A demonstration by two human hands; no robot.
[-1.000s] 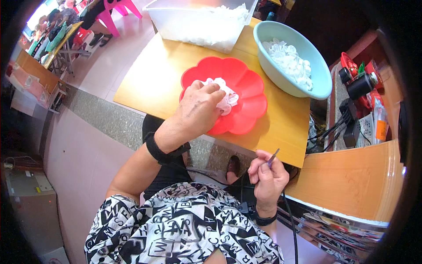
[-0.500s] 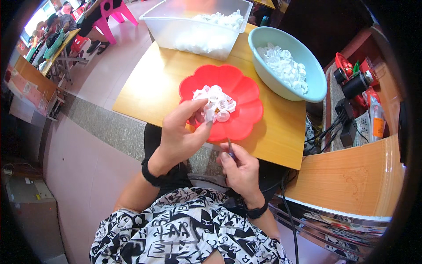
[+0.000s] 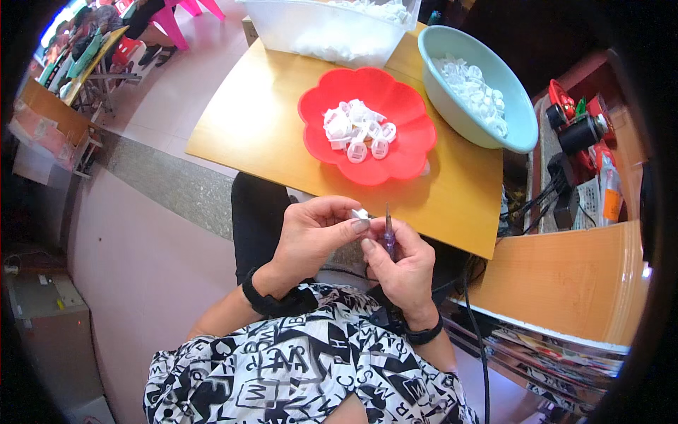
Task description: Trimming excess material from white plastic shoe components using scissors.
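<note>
My left hand (image 3: 316,230) pinches a small white plastic piece (image 3: 361,213) between thumb and fingers, just below the table's near edge. My right hand (image 3: 402,265) grips a thin pointed tool (image 3: 388,230) upright, its tip next to the white piece. Both hands meet over my lap. On the wooden table (image 3: 268,127) above them sits a red flower-shaped plate (image 3: 402,152) with a small heap of white plastic pieces (image 3: 357,131).
A pale blue bowl (image 3: 515,113) of white pieces stands at the table's right. A white tub (image 3: 311,32) of more pieces is at the far edge. Tools and cables lie on a shelf (image 3: 586,134) to the right. A cable (image 3: 477,332) hangs by my right wrist.
My left hand left the red plate carrying a white piece and came down to my lap. My right hand rose with the tool to meet it.
</note>
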